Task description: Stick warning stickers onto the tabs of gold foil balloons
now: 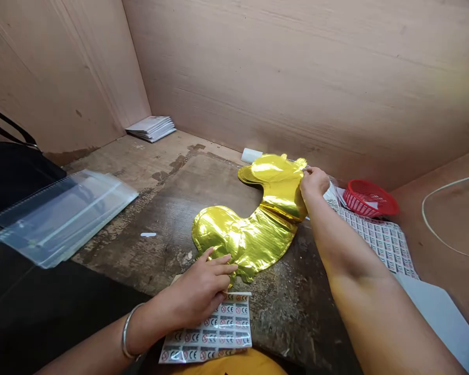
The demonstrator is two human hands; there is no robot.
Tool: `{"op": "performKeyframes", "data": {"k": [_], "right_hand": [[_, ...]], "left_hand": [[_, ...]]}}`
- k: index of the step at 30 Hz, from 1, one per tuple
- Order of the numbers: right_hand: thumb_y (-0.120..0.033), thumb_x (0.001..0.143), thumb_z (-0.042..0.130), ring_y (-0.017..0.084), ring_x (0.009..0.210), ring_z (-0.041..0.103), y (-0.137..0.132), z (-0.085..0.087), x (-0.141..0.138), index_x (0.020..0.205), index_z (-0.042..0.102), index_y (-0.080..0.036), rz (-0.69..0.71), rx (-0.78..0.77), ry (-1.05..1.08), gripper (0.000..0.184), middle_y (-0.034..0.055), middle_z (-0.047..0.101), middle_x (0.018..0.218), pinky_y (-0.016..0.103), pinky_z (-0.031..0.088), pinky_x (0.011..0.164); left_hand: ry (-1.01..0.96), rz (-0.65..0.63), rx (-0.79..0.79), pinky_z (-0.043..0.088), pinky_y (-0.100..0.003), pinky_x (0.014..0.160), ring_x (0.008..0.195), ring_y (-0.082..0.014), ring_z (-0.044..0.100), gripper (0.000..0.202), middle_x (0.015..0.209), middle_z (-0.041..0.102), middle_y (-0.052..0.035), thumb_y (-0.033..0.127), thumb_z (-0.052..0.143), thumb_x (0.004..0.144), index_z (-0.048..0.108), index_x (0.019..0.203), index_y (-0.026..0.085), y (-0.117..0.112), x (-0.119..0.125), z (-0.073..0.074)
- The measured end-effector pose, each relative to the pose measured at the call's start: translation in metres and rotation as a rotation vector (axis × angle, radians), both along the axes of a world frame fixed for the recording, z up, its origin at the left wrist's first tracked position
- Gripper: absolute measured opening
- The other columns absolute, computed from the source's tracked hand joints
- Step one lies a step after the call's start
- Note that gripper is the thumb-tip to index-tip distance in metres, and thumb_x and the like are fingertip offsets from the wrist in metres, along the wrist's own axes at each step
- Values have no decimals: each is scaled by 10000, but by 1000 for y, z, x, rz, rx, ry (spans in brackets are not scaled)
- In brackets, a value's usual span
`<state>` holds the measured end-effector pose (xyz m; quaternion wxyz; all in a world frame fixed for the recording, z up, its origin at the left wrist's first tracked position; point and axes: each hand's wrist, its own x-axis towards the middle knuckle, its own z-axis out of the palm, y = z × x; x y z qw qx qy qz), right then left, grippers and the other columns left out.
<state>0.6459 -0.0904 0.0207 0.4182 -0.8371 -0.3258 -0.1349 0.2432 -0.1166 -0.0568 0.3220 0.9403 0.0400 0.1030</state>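
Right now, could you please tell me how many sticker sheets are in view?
2. One sticker sheet lies at the near table edge, partly under the left hand; the other sheet lies right, beside the red basket. More may be stacked beneath either.

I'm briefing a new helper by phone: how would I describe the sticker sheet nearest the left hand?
On the dark board in the wooden corner lies a gold foil balloon. At the board's near edge, below the balloon, the left hand rests partly on the sticker sheet. Unlike the longer sheet beside the red basket, it is small and lies nearest the camera.
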Motion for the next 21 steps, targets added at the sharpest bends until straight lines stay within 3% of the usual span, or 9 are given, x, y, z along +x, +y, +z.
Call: {"op": "performKeyframes", "data": {"k": [2,5,7,9,11,12,14,16,21], "right_hand": [[-286,853,488,318,1047,592,-4,5,-12,824,643,-113,-34,27,-27,234,217,671,967,521,399,912],[-266,856,520,288,1089,595,-36,4,-68,987,654,-128,67,28,-84,232,177,671,1096,482,418,957],[-311,911,487,242,1003,643,-74,-1,-125,997,674,-177,416,-76,-66,245,106,708,1033,419,471,912],[-367,865,605,218,937,660,-116,-8,-181,1083,663,-208,682,-275,63,275,74,715,1043,352,512,835],[-362,809,690,206,907,663,-150,-13,-224,1146,642,-219,815,-384,248,369,64,715,1059,313,523,795],[-338,822,675,189,855,664,-162,-17,-238,1099,661,-223,844,-417,351,300,49,725,998,287,523,752],[-298,859,616,157,729,642,-175,-24,-253,935,698,-216,826,-444,533,138,19,717,823,247,500,652],[-298,861,595,137,636,596,-178,-32,-254,794,695,-197,756,-426,667,157,4,673,692,227,459,568],[-412,778,691,130,578,549,-182,-44,-245,772,686,-163,662,-353,994,250,11,638,651,232,435,506]], "left_hand": [[-15,-2,-15,188,-595,1145,1340,-255,462,80,1323,619,-10,166,551,875,623,864,200,3,1,-2],[-29,-8,-8,205,-577,1136,1320,-251,479,90,1303,630,-17,163,550,871,628,837,195,6,2,1],[-45,-4,-13,245,-545,1119,1247,-240,539,102,1241,660,-32,165,550,867,636,819,188,6,1,9],[-42,23,-52,358,-463,1037,1048,-205,632,100,1081,709,-39,158,561,848,654,822,184,4,0,20],[7,87,-125,447,-346,842,820,-174,650,90,831,719,-15,178,584,839,671,817,180,3,-1,32],[38,112,-169,445,-307,762,752,-163,637,91,770,708,-6,204,597,841,684,822,182,2,-1,37],[115,154,-263,418,-262,662,692,-147,619,110,738,701,1,261,626,837,707,860,189,2,-2,45],[190,206,-373,406,-239,615,687,-144,618,164,764,707,-1,315,660,812,719,901,192,3,-4,48],[403,273,-842,449,-218,576,673,-144,618,288,798,703,-17,346,748,693,703,893,144,13,-12,43]]}}
